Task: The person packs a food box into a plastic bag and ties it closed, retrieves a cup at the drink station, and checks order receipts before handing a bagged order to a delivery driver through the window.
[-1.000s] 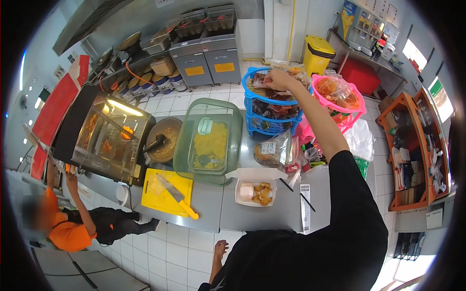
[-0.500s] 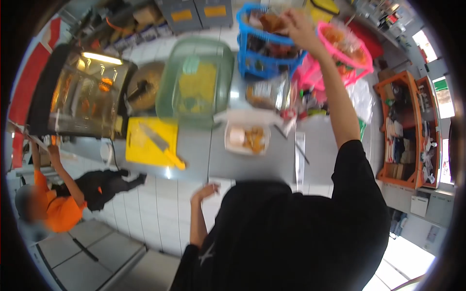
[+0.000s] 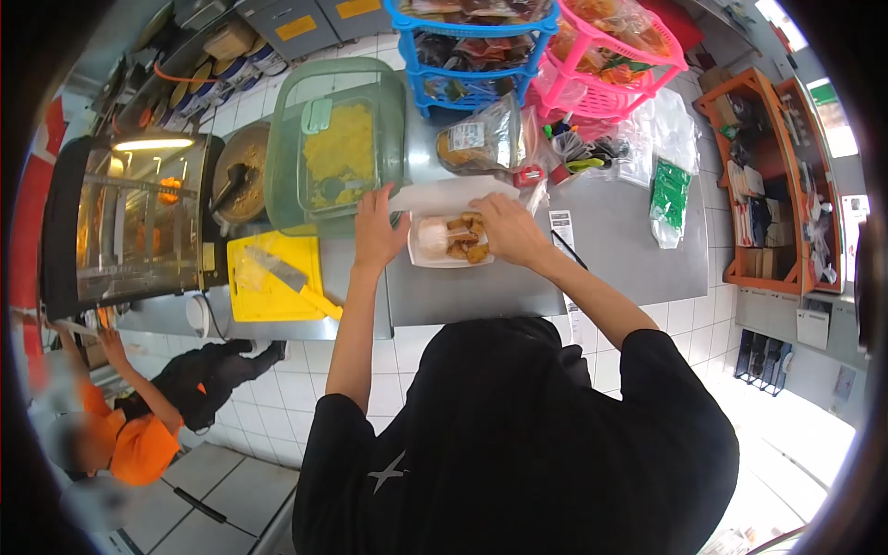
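A white takeaway box stands on the steel table with its lid raised at the back. White rice lies in its left part and browned food pieces in its right. My left hand is at the lid's left corner, thumb and fingers closed around that edge. My right hand reaches over the right side, its fingers on the lid's right end and close to the food. Part of the box's right edge is hidden by this hand.
Behind are a green tub, blue rack, pink basket and bagged food. A knife lies on a yellow board at left. Further left, a person in orange stands near the glass warmer.
My right hand has come down from the blue rack to the box, with nothing visible brought along. My left hand has risen from beside my body to the box's left side. The view has shifted.
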Motion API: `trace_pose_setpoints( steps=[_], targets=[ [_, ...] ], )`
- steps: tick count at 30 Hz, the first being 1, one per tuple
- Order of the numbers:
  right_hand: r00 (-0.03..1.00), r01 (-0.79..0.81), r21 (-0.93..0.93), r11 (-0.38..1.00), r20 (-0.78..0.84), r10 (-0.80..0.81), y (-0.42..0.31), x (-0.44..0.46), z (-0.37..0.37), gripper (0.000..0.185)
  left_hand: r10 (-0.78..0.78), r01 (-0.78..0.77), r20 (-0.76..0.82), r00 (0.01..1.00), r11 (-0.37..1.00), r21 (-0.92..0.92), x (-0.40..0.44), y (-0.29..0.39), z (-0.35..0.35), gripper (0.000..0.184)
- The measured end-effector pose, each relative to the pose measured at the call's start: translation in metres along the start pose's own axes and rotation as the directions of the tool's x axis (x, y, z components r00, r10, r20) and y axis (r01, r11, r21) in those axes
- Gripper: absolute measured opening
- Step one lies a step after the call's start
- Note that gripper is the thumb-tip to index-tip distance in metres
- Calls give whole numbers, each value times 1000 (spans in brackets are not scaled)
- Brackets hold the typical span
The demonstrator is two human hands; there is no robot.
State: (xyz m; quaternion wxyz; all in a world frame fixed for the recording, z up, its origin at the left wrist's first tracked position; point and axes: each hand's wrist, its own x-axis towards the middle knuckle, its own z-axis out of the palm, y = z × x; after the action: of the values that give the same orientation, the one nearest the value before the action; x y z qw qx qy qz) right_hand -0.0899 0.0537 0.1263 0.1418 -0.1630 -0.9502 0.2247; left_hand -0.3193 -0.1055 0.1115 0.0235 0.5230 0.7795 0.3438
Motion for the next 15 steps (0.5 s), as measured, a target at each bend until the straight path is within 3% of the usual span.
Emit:
trace_pose_setpoints(
  steps=[4,5,6,7,8,11,12,14,15],
  targets=[
    [945,-137,-92,986,-310,102,17,19,-30,36,-75,62,208,975,996,67,4,-13,10,33],
    [988,-150,-66,987,-53,146,30,20,-28,38,-100,84,256,961,994,72,1,-12,11,34],
    [963,-169,-39,985,207,173,49,21,-19,40,-144,122,310,940,989,89,1,-9,12,35],
    [874,-193,-15,981,453,179,64,17,-6,42,-188,159,360,914,981,109,2,-6,13,38],
    [910,-192,2,981,375,178,70,12,13,45,-234,197,401,886,972,132,2,-3,14,40],
    [926,-317,67,946,236,293,48,11,22,44,-400,493,464,791,864,-96,5,7,18,40],
    [857,-494,315,811,336,391,37,15,16,41,-466,635,489,737,725,-267,4,8,23,39],
    [675,-729,627,275,590,444,15,23,-4,37,-543,789,584,604,304,-534,-1,4,38,38],
    [681,-680,731,58,600,420,12,22,9,35,-497,792,653,571,122,-599,-4,1,40,38]
  ],
)
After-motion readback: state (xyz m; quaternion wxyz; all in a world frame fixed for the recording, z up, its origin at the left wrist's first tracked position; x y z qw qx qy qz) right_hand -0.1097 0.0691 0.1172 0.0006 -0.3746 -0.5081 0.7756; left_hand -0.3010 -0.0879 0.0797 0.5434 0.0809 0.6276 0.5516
